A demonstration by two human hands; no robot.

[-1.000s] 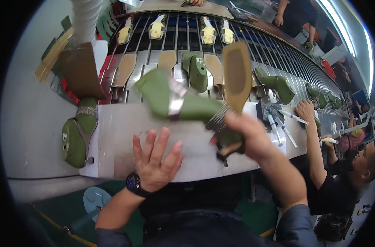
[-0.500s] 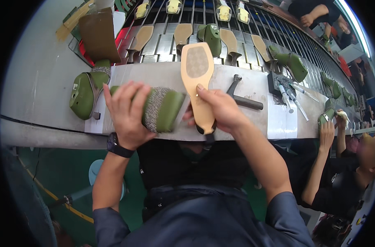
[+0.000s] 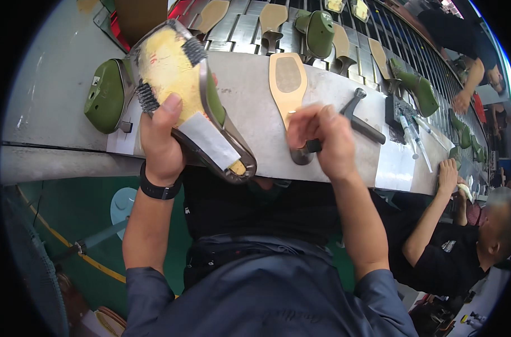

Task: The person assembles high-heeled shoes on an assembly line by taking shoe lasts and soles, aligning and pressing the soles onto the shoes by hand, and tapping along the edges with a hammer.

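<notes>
My left hand (image 3: 164,140) grips a green shoe upper on its last (image 3: 182,84), turned with its underside up. That underside is yellowish, with dark ribbed patches on both edges and a pale strip toward the narrow end; my thumb presses on it. On the bench in front of me lies a tan shoe sole (image 3: 287,84), its dark heel (image 3: 302,156) toward me. Over its heel end is my right hand (image 3: 329,140), fingers loosely curled and slightly blurred, with nothing visible in them. A hammer (image 3: 363,126) lies just right of that hand.
Another green shoe (image 3: 106,95) stands at the left. To the right are a dark block (image 3: 397,112) and several syringes (image 3: 411,136) beside white paper (image 3: 394,167). Soles and green shoes line the slatted conveyor (image 3: 241,36) behind. A co-worker (image 3: 457,241) works at the right.
The green shoe in my left hand has turned underside up and swung upward. The tan sole, held in my right hand before, now lies on the bench. My right hand has moved right.
</notes>
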